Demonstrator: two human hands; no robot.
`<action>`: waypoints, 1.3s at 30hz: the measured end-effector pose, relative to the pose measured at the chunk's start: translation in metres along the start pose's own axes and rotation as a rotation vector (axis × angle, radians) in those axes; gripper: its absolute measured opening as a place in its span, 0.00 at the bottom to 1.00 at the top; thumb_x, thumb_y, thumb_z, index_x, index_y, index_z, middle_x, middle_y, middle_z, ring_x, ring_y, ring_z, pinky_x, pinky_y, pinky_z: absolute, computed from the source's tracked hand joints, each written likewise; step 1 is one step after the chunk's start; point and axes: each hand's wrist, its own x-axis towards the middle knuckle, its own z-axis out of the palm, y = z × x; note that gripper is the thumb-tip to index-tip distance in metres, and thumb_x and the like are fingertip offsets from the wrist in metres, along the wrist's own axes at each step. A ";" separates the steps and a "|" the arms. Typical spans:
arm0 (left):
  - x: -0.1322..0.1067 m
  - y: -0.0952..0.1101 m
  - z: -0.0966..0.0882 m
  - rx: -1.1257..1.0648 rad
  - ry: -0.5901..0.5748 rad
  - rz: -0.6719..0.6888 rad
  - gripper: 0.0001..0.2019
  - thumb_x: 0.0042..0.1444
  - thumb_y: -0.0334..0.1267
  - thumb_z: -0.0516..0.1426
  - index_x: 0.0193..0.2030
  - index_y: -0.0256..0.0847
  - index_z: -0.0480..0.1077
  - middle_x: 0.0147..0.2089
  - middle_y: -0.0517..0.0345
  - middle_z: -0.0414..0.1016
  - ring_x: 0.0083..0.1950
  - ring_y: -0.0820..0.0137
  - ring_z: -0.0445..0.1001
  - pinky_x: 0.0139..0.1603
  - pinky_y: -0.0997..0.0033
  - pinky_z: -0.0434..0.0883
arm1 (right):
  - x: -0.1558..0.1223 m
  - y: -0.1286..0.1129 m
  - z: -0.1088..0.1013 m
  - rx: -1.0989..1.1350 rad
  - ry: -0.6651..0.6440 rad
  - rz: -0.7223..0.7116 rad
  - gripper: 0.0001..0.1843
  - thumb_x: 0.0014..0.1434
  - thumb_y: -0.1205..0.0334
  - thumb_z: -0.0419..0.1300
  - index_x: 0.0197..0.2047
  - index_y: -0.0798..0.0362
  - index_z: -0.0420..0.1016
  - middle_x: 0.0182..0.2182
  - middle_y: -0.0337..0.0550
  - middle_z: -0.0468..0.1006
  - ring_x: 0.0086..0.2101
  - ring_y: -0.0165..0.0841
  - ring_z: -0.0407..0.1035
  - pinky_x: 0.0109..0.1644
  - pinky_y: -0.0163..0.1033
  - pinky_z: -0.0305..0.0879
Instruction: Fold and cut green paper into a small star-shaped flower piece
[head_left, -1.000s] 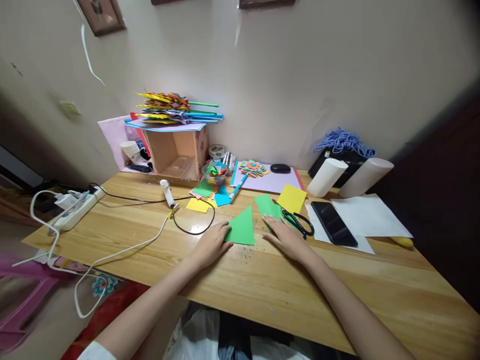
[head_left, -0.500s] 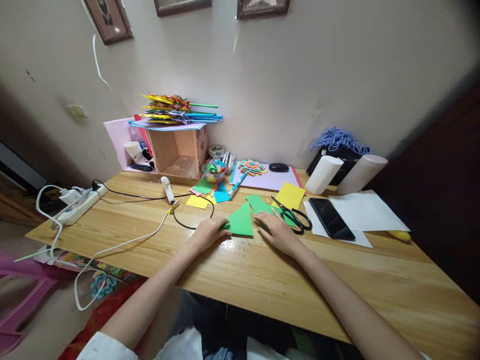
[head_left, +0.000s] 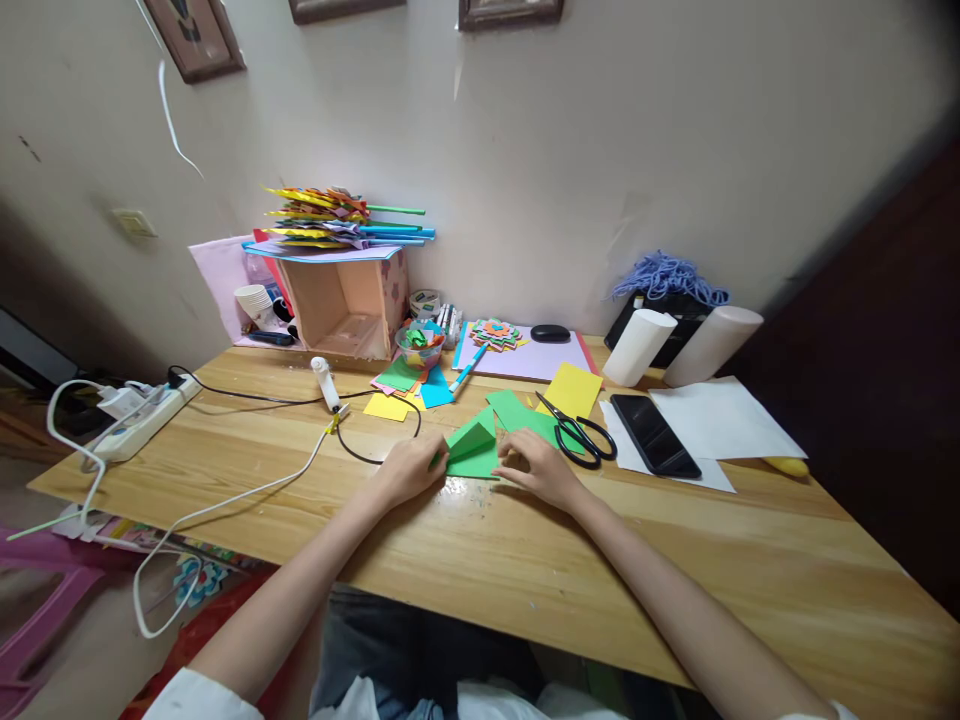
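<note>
A folded green paper [head_left: 474, 462] lies on the table between my hands, with one flap lifted at a slant above its base. My left hand [head_left: 411, 468] pinches the paper's left side. Curled fingers of my right hand [head_left: 541, 472] are at the paper's lower right corner, the thumb low on its edge; the exact grip is partly hidden. Just beyond my right hand lie another green sheet [head_left: 517, 410] and black-handled scissors [head_left: 577, 432], partly on that sheet.
A hot glue gun [head_left: 325, 385] with its cord stands left of my hands. Paper scraps [head_left: 387, 406], a bowl of scraps [head_left: 420, 347] and a blue marker [head_left: 469, 370] lie behind. At right are a phone [head_left: 654, 436], white sheets [head_left: 724, 415] and white rolls [head_left: 639, 346].
The green paper, flat before, now has a flap raised. My right hand has moved in to its right edge, and its fingers have curled. The whole view has shifted slightly.
</note>
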 end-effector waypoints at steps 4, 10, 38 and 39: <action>0.017 -0.006 -0.010 -0.048 0.157 -0.127 0.06 0.61 0.39 0.43 0.38 0.41 0.57 0.32 0.58 0.67 0.30 0.71 0.69 0.31 0.72 0.64 | 0.001 -0.005 0.007 0.103 0.082 0.074 0.10 0.60 0.57 0.51 0.33 0.52 0.68 0.31 0.44 0.71 0.35 0.36 0.64 0.40 0.42 0.61; 0.043 -0.023 -0.010 -0.153 0.379 -0.282 0.08 0.62 0.42 0.40 0.40 0.42 0.54 0.28 0.61 0.65 0.25 0.71 0.67 0.26 0.74 0.60 | 0.004 0.007 0.008 0.447 0.304 0.426 0.11 0.61 0.53 0.48 0.40 0.51 0.63 0.37 0.46 0.70 0.39 0.37 0.67 0.43 0.43 0.63; 0.039 -0.016 0.007 -0.795 0.074 -0.428 0.16 0.46 0.44 0.60 0.41 0.39 0.68 0.44 0.54 0.72 0.46 0.63 0.71 0.44 0.67 0.68 | -0.001 0.021 0.006 0.675 0.332 0.708 0.17 0.50 0.50 0.61 0.38 0.52 0.68 0.29 0.40 0.73 0.32 0.32 0.68 0.32 0.34 0.63; 0.039 -0.017 0.007 -0.847 0.099 -0.474 0.19 0.44 0.45 0.61 0.42 0.39 0.68 0.45 0.53 0.73 0.46 0.62 0.71 0.43 0.66 0.69 | -0.002 0.022 0.005 0.691 0.345 0.722 0.17 0.50 0.50 0.61 0.38 0.52 0.67 0.27 0.39 0.73 0.29 0.31 0.68 0.31 0.33 0.62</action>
